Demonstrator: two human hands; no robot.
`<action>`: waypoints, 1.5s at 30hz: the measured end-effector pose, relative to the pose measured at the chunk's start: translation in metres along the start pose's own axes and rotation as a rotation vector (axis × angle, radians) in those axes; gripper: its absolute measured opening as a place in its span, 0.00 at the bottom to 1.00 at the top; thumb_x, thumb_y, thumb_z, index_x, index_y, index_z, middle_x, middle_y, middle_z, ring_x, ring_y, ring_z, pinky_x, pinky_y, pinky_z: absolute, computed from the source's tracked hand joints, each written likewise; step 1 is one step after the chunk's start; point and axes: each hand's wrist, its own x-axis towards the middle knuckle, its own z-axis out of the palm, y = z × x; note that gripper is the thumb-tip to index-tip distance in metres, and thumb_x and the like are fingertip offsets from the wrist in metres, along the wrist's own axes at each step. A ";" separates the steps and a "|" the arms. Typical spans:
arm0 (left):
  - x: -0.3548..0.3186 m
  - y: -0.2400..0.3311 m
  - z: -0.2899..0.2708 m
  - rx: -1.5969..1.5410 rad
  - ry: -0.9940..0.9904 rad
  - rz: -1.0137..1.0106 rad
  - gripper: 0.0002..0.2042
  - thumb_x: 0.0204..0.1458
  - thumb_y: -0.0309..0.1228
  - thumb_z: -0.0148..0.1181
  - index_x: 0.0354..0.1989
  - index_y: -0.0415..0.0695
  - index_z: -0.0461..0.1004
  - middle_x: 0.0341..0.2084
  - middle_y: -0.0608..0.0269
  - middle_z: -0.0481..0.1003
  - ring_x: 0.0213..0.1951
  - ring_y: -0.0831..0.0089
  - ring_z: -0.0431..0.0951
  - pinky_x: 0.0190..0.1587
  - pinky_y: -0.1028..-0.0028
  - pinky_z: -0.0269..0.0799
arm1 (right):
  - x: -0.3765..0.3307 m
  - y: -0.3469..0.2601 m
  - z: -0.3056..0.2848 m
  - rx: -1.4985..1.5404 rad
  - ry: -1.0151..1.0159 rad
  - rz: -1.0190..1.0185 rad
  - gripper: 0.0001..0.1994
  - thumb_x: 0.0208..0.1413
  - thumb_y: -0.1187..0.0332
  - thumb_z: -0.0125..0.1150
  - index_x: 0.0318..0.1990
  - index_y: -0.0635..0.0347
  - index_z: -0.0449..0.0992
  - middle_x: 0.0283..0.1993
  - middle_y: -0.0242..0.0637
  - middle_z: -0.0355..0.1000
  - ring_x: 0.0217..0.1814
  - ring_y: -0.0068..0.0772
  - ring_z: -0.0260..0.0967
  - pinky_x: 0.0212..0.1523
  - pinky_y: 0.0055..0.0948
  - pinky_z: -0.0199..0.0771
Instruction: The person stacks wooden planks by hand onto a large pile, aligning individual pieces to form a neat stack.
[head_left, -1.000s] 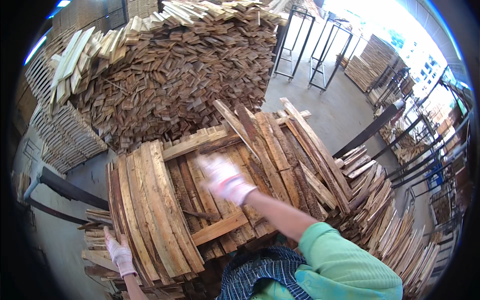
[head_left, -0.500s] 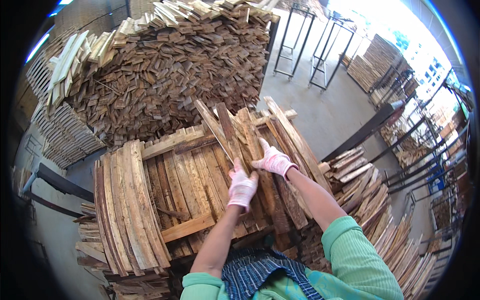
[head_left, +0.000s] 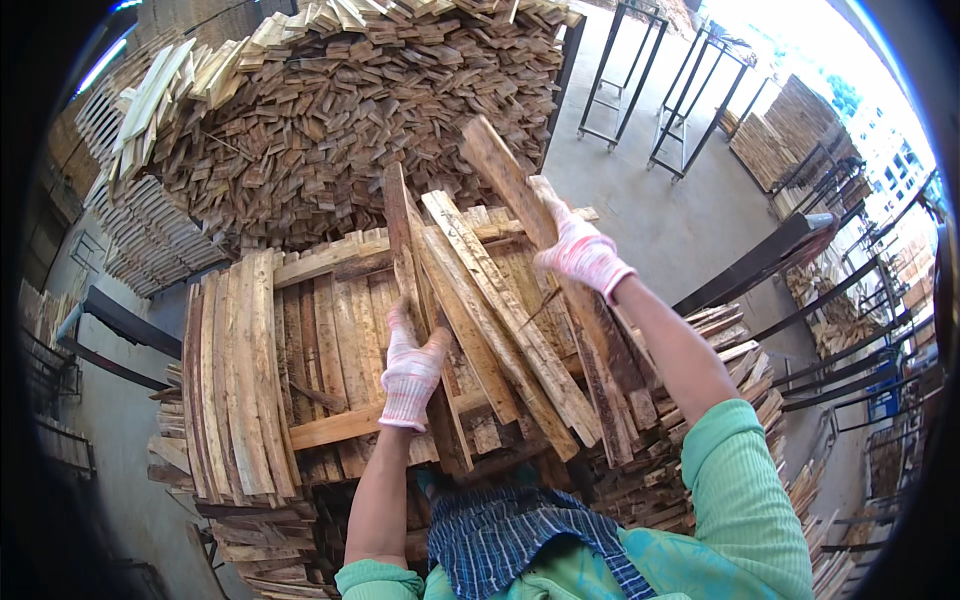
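Gripping long, rough wooden planks, both hands wear knit gloves.

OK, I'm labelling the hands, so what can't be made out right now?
- Left hand, head view: palm, hidden behind the back of that hand.
- Right hand, head view: palm, hidden likewise.
- Plank at the right hand, head view: lower part, blurred.
- Big stack, head view: top, cut off by the upper edge.

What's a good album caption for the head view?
Pink-and-white-gloved left hand and right hand grip long brown wooden boards.
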 end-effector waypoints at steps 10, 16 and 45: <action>-0.018 0.081 0.067 -0.732 0.002 -0.063 0.36 0.56 0.29 0.64 0.71 0.48 0.50 0.39 0.58 0.72 0.34 0.71 0.77 0.33 0.72 0.80 | -0.014 -0.001 -0.067 0.553 -0.098 -0.068 0.47 0.44 0.57 0.75 0.69 0.65 0.55 0.58 0.52 0.72 0.58 0.46 0.72 0.63 0.37 0.69; 0.001 0.039 0.116 -0.312 -0.102 -0.004 0.46 0.49 0.24 0.69 0.73 0.46 0.44 0.54 0.53 0.70 0.50 0.59 0.75 0.57 0.62 0.75 | -0.007 -0.033 0.040 0.969 -0.249 0.423 0.35 0.63 0.47 0.54 0.71 0.56 0.57 0.59 0.58 0.71 0.62 0.50 0.70 0.63 0.39 0.68; -0.016 -0.083 -0.183 0.655 0.020 -0.389 0.50 0.48 0.43 0.71 0.76 0.53 0.44 0.69 0.28 0.52 0.70 0.37 0.56 0.70 0.54 0.56 | -0.064 -0.069 0.130 -0.294 -0.059 0.239 0.41 0.56 0.43 0.61 0.72 0.54 0.57 0.60 0.55 0.65 0.61 0.57 0.65 0.62 0.49 0.69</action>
